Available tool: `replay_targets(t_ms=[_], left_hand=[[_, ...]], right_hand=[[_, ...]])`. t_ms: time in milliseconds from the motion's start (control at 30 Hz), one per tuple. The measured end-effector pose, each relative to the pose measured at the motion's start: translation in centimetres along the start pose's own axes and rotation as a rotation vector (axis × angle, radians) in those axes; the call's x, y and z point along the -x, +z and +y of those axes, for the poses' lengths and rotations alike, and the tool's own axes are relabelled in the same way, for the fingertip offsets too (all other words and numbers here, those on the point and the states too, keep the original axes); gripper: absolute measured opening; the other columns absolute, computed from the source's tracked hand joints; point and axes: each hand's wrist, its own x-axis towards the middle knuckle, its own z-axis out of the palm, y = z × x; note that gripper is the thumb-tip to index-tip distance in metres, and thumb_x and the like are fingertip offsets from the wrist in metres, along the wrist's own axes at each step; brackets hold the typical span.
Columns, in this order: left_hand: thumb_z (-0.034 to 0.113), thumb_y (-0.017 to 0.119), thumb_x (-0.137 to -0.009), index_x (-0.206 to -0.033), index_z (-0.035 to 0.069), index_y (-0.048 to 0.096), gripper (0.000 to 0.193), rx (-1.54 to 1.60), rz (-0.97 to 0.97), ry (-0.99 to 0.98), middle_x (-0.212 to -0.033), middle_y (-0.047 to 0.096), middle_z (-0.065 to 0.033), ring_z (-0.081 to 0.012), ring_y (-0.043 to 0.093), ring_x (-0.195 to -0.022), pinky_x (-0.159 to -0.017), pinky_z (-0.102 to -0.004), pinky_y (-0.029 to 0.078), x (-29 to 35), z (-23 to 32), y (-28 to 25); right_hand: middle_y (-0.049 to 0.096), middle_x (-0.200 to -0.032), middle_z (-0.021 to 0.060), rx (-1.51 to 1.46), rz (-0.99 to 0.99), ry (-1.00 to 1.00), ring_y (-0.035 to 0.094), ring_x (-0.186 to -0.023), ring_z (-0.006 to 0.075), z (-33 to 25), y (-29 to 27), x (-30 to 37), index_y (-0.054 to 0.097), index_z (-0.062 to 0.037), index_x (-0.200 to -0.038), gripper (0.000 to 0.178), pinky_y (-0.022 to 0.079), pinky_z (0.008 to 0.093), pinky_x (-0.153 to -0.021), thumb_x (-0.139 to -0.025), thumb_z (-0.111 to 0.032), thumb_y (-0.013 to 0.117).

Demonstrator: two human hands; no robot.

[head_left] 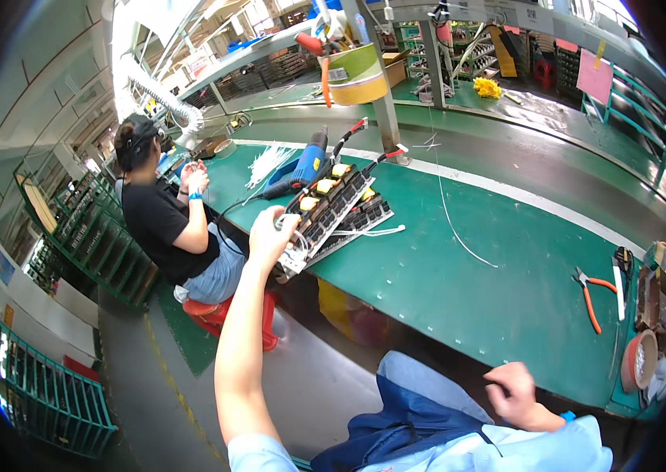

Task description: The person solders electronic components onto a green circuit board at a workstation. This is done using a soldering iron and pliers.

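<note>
My left hand point(272, 234) reaches far out to the left side of the green bench. Its fingers are closed on the near end of a black circuit board assembly point(331, 206) with yellow-wrapped coils; white wires hang beside the fingers. A second similar board point(370, 212) lies under and beside the first, partly hidden by it. Black cables with red ends point(388, 155) stick out from the boards' far end. Off the bench edge, over my lap, my right hand point(515, 396) is loosely curled, slightly blurred, with nothing visible in it.
A blue heat gun point(311, 161) and white cable ties point(270, 163) lie behind the boards. Orange-handled cutters point(591, 299) and a round bowl point(640, 360) are at the right. Tape rolls point(355, 75) hang from a post. A seated co-worker point(164, 212) is at the left.
</note>
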Motion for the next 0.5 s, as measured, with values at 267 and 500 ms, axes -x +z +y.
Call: replay_targets(t_ms=[267,500], left_hand=[[0.032,0.077,-0.05,-0.124,-0.002,0.031,0.093,-0.074,-0.786,-0.327,-0.11,0.05,-0.0164,-0.022,0.049,-0.101,-0.088,-0.0289,0.036,-11.2,1.0,6.4],[0.035,0.07,-0.05,-0.117,-0.001,0.033,0.085,-0.497,-0.579,-0.21,-0.101,0.053,-0.0227,-0.031,0.053,-0.095,-0.082,-0.0337,0.041,-9.7,1.1,6.7]], right_hand=[[0.048,-0.085,0.0162,0.287,0.2,0.266,0.046,-0.083,0.0334,4.7,-6.6,4.3,0.05,-0.0012,-0.084,0.029,0.037,0.0416,-0.075,-0.055,0.004,0.053],[0.053,-0.093,0.0154,0.106,0.12,0.315,0.05,-0.087,0.0323,7.3,-7.4,4.5,0.056,-0.0018,-0.088,0.024,0.04,0.0386,-0.079,-0.065,0.003,0.057]])
